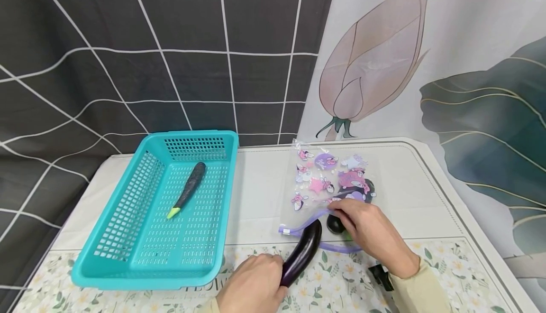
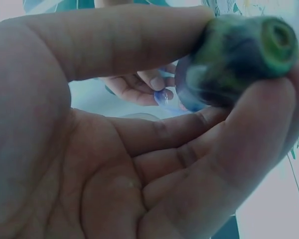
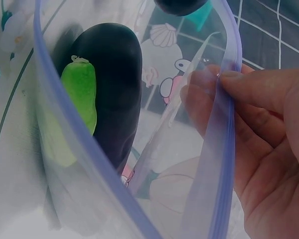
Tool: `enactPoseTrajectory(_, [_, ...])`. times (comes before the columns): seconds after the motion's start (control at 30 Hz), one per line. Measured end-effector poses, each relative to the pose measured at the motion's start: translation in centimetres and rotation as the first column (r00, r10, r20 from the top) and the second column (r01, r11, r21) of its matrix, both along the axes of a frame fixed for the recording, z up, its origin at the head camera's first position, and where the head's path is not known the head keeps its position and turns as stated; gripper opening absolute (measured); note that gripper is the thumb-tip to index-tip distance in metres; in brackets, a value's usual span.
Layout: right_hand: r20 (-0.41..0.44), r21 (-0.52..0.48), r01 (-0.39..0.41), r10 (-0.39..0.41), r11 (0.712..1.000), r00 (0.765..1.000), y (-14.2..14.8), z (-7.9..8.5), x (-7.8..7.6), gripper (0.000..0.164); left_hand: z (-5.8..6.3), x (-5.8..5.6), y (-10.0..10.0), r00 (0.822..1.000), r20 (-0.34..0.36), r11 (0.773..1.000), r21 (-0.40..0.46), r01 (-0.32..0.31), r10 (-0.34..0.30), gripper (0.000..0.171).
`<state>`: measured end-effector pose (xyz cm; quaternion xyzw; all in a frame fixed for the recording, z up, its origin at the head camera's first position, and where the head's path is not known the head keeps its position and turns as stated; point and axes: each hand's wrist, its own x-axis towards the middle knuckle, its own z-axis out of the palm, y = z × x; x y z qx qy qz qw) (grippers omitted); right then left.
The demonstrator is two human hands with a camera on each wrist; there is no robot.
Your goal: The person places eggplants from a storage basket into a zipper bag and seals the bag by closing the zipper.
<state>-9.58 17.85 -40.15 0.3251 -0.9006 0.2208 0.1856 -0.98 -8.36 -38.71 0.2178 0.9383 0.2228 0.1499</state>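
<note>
Eggplant (image 1: 302,253), one, glossy: was held over the table (image 1: 262,194), far end at the open mouth of the zip bag (image 1: 309,173). Probably fairly weighty, firm, slick-skinned, liable to bruise; stem end (image 2: 279,46) seemed the best hold. Left grip (image 1: 253,284): thumb and fingers were curled round that end, spread to its thickness. Right grip (image 1: 375,227): thumb and fingers, nearly together, pinched the bag's purple rim (image 3: 227,149).

Dark capitals (image 1: 206,286) on floral cover (image 1: 469,275) of bench (image 1: 260,194), along near edge of turquoise basket (image 1: 149,282): "FLOW" readable, letters partly hidden by basket rim. Whether word runs on behind left grip (image 1: 256,282), cannot tell. Beneath capitals, line of small, paler script (image 1: 189,297): too small to read.
</note>
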Motion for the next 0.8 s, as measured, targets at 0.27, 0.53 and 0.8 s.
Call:
enactPoseTrajectory(0.27, [-0.003,0.003,-0.002,0.002,1.000,1.000,0.0,0.0,0.0,0.024,-0.3,-0.1,0.5,1.000,-0.010,1.000,0.019,-0.010,0.010,0.025])
enactPoseTrajectory(0.53, [0.001,0.002,-0.006,0.006,1.000,1.000,0.0,0.0,0.0,0.023,-0.5,-0.1,0.9,0.999,-0.045,0.999,0.036,-0.028,0.030,0.024])
enactPoseTrajectory(0.8, [0.012,0.007,-0.002,0.002,1.000,1.000,-0.1,0.0,0.0,0.023,-0.9,-0.1,1.2,0.994,-0.099,0.998,0.050,-0.046,0.051,0.023])
